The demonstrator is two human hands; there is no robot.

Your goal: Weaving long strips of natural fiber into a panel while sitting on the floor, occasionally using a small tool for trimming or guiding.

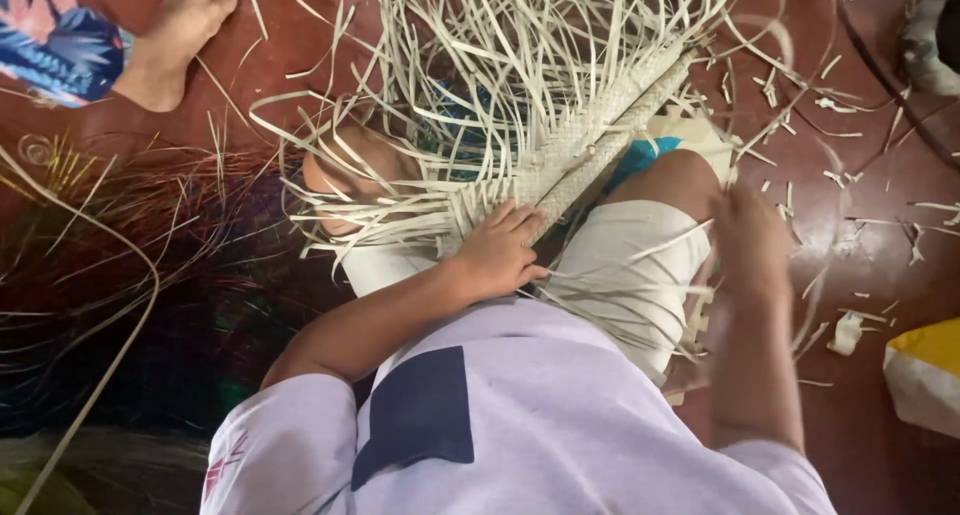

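Woven strip band [600,125] partly plaited; many loose pale strips [480,45] unwoven far side. L hand [500,250] fingers pressing band's near end; R hand [750,240] blurred, fingers can't tell.

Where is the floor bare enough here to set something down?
Bare red floor lies between the right hand and the yellow-white bag, with a few scraps. Another patch sits beside the other person's foot. Crowded: loose strips around the woven piece under the left hand.

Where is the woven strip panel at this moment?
In the head view, the woven strip panel lies centre frame over the person's knees, its lower end under the left hand, loose strips fanning around it.
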